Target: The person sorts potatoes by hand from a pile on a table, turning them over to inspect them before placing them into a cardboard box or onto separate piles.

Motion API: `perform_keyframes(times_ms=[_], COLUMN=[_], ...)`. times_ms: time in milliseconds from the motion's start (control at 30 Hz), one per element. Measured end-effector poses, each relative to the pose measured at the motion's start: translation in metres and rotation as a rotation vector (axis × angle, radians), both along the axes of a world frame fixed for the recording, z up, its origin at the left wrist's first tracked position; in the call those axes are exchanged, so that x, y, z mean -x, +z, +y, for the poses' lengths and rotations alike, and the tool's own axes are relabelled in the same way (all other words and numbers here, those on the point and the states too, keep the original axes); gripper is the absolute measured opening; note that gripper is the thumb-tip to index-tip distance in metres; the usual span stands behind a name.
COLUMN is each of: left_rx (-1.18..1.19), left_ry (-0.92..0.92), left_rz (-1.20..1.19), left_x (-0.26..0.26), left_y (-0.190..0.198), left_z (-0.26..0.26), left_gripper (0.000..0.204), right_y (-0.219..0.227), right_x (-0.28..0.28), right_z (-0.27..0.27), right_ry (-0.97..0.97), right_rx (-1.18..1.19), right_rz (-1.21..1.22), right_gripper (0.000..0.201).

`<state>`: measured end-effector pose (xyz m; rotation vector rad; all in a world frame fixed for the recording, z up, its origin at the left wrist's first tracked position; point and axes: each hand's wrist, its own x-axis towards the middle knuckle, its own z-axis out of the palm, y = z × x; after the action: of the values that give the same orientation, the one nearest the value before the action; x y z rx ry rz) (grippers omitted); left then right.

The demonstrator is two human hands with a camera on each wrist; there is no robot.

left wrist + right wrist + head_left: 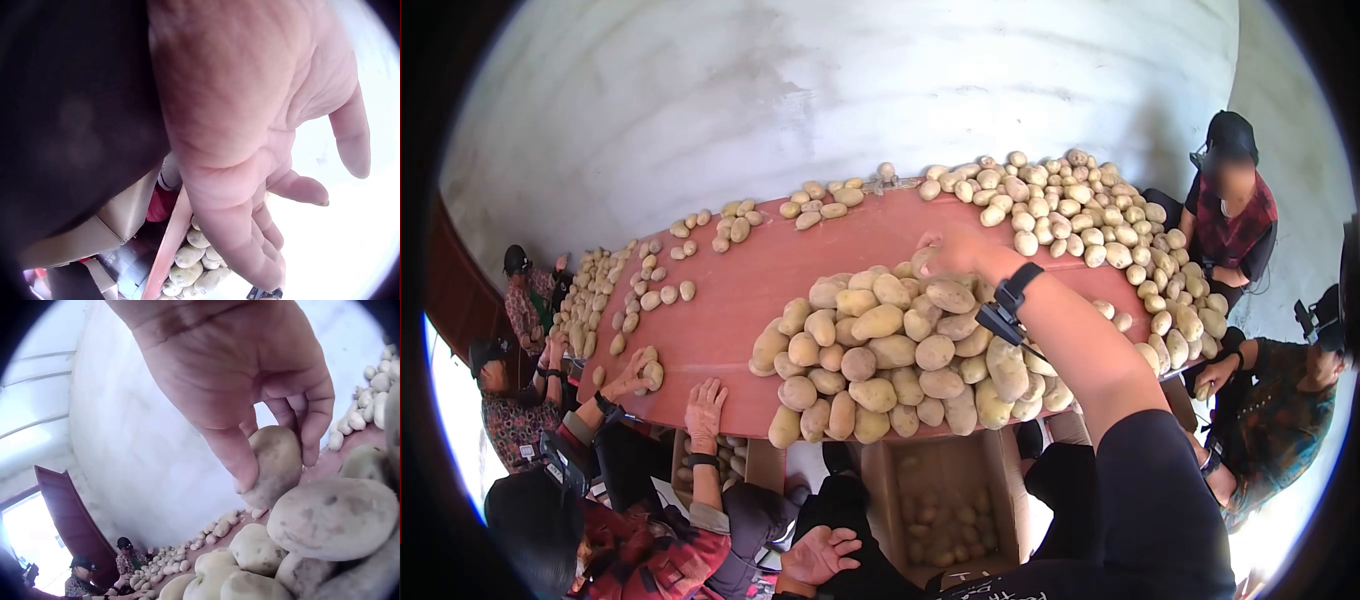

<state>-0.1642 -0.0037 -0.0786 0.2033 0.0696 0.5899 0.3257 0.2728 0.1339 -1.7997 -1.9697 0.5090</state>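
My right hand (pixel 962 252) reaches over the large potato pile (pixel 890 350) to its far side. In the right wrist view the right hand (pixel 250 381) pinches one potato (pixel 274 464) between thumb and fingers, just above other potatoes (pixel 334 519). My left hand (pixel 820 556) is low in the head view, near my lap, palm up with loosely bent fingers and nothing in it. The left wrist view shows the left hand (pixel 237 125) close up, fingers relaxed, with potatoes (pixel 190 262) beyond it.
A red table (pixel 730 300) carries more potatoes along its far edge and both ends. Below its near edge stands a cardboard box (pixel 1005 500) with potatoes inside. People sit at left and right; the neighbour's hand (pixel 705 410) rests on the table at left.
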Motion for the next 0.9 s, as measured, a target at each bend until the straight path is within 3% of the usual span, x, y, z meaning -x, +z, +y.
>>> perform_keyframes(times_ms=[33,133,300,400,533,667,767,833,867,900], left_rx=[-0.024,0.156,0.069,0.044,0.046,0.014,-0.06,-0.132,-0.12,-0.103], left_ry=[-0.014,0.033,0.016,0.016,0.037,0.069,0.134,0.182,0.208,0.234], left_rz=[-0.02,0.124,-0.008,-0.015,0.005,-0.01,-0.008,0.07,0.065,0.066], left_x=[0.003,-0.007,-0.008,-0.008,-0.009,-0.014,-0.04,-0.073,-0.096,-0.119], left_y=[-0.008,0.041,0.038,0.038,0.04,0.036,0.051,0.083,0.096,0.105], left_z=[0.001,0.003,0.008,0.008,0.004,0.003,0.008,0.015,0.017,0.019], left_gripper=[0.06,0.038,0.035,0.035,0.035,0.048,0.069,0.08,0.07,0.06], right_y=[-0.003,-0.021,-0.068,-0.026,-0.018,0.013,0.014,-0.005,-0.022,-0.038], right_x=[0.001,0.001,-0.016,0.004,-0.003,0.001,-0.028,-0.052,-0.062,-0.077], right_z=[0.015,0.053,0.099,0.061,0.026,-0.08,-0.158,-0.187,-0.191,-0.184], right_ry=[-0.003,-0.021,-0.012,0.015,0.037,0.183,0.355,0.31,0.292,0.155], right_rx=[0.017,0.032,0.102,0.294,0.091,-0.097,0.303,0.07,-0.05,-0.225], right_rz=[-0.061,-0.219,-0.507,-0.458,-0.126,0.369,1.014,1.388,1.577,1.622], right_gripper=[0.043,0.041,0.038,0.029,0.029,0.029,0.044,0.052,0.056,0.062])
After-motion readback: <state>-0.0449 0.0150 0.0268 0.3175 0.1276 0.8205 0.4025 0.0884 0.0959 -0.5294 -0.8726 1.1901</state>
